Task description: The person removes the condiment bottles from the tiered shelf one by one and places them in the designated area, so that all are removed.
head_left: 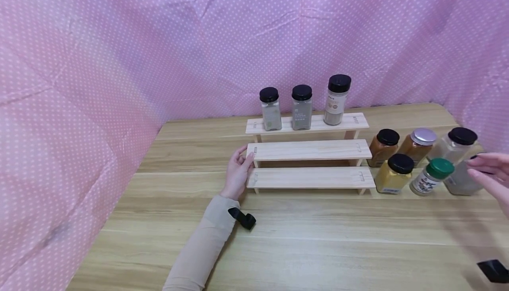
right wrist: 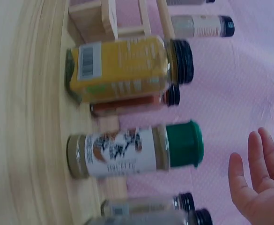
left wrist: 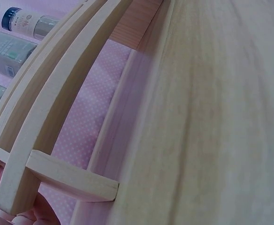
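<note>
Left hand [head_left: 237, 172] pinches wooden rack [head_left: 310, 151] at nine o'clock, probably to steady it. Right hand [head_left: 497, 185] empty, fingers parted, near six jars [head_left: 415, 150] at three o'clock, seemingly grouped for reach. Three bottles [head_left: 302, 115] along rack's twelve-o'clock tier.

Wood-grain bench [head_left: 318, 242] before a pink dotted cloth [head_left: 222, 47].
Bench: pale yellowish-brown top, grain running side to side, far right corner rounded. Cloth: small white dots, creased, bluish-violet patches, hanging behind the bench and along its left and right sides. Light: soft, with a pale sheen on the bench's front middle and a shadow [head_left: 463, 227] at right.
</note>
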Available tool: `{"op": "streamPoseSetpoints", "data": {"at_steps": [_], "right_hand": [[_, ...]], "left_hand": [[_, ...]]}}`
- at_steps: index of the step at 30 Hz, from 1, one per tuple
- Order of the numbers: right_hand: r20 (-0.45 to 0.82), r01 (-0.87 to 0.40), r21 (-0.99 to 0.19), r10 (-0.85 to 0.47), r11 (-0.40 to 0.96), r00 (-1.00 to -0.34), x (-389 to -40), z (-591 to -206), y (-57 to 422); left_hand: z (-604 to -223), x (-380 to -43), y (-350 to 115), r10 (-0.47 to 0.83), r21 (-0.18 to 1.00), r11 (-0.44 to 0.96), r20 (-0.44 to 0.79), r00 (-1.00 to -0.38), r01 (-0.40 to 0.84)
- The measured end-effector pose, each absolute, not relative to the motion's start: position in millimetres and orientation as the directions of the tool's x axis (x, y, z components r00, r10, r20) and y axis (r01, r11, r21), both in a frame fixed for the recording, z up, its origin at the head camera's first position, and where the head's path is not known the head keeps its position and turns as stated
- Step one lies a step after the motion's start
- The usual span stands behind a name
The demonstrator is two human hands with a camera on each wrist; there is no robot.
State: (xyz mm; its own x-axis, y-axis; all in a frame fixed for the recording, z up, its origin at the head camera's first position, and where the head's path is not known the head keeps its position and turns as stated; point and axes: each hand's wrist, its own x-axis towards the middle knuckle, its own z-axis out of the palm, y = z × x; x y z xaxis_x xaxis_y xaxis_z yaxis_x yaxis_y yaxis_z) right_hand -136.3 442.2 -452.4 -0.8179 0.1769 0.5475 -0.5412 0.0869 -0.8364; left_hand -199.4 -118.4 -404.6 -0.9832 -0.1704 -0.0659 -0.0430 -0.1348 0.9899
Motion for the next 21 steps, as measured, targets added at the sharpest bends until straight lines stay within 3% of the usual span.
{"op": "streamPoseSetpoints", "data": {"at_steps": [4, 10, 17, 21], "right_hand": [[0.577, -0.582, -0.809, 0.084, -0.078, -0.813, -120, -413, 385], [0.510, -0.498, -0.853, 0.049, 0.156, -0.859, -97, -355, 307], [0.509, -0.510, -0.860, -0.045, 0.024, -0.859, -104, -346, 266], [0.500, -0.504, -0.863, -0.076, 0.042, -0.863, -113, -345, 249]], "left_hand": [[-405, -199, -118, -0.168, 0.989, -0.141, -0.073, -0.983, -0.049], [-405, -199, -118, -0.167, 0.990, -0.136, -0.065, -0.984, -0.042], [-404, -199, -118, -0.165, 0.991, -0.129, -0.067, -0.984, -0.046], [-404, -200, -119, -0.170, 0.992, -0.123, -0.061, -0.984, -0.040]]}}
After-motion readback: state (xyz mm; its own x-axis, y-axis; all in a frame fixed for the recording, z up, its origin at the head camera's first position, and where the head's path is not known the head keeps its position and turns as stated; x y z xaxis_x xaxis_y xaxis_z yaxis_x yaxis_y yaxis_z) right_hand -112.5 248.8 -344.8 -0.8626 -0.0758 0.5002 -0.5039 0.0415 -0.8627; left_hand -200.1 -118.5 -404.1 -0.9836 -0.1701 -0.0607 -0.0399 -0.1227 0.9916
